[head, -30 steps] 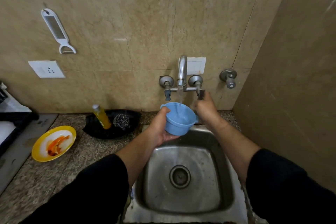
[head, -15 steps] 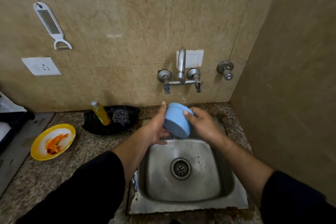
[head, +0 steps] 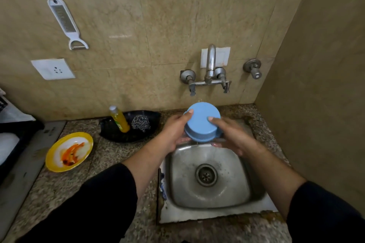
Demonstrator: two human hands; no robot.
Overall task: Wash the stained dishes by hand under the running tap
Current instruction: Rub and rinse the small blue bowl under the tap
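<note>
Sink: stained yellow plate lies well left of it, not yet washed. Blue bowl is upside down over sink's back edge. Left hand & right hand grip its sides, thumbs on base. Prob. light, stiff plastic; wet, so slippery. Best held at rim + base.

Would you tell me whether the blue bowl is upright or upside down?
Upside down: the blue bowl shows its flat base upward, with its rim facing the sink below.
</note>
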